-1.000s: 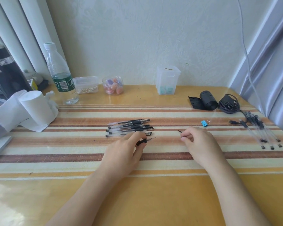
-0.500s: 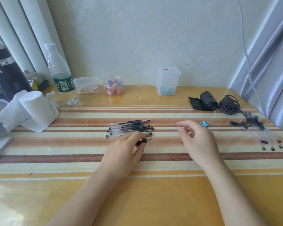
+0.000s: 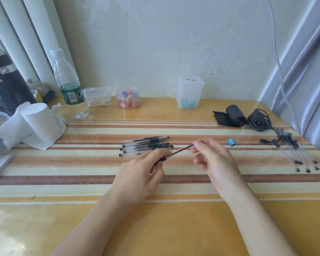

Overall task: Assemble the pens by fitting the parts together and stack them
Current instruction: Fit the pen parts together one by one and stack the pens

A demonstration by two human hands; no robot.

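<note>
Black refill (image 3: pixel 181 150): right hand (image 3: pixel 216 163) pinches end, left hand (image 3: pixel 139 174) holds grip piece (image 3: pixel 160 160); pens (image 3: pixel 146 145) just behind.

The left hand (image 3: pixel 137 174) and right hand (image 3: pixel 214 161) are held apart above the worktop (image 3: pixel 174 228). A refill (image 3: pixel 181 150) is stretched between them, pinched at its far end by the right hand and set at its near end in a grip (image 3: pixel 160 160) held by the left hand. A stack of pens (image 3: pixel 146 145) is laid just behind the left hand. A clip (image 3: pixel 231 141) is placed behind and right of the right hand, and barrels (image 3: pixel 294 148) are spread well to its right. Behind these, a cable (image 3: pixel 259 120) and a roll (image 3: pixel 235 115) are set. Far behind the hands, a box (image 3: pixel 189 93), a jar (image 3: pixel 128 97) and a bottle (image 3: pixel 68 84) are lined along the wall.
</note>
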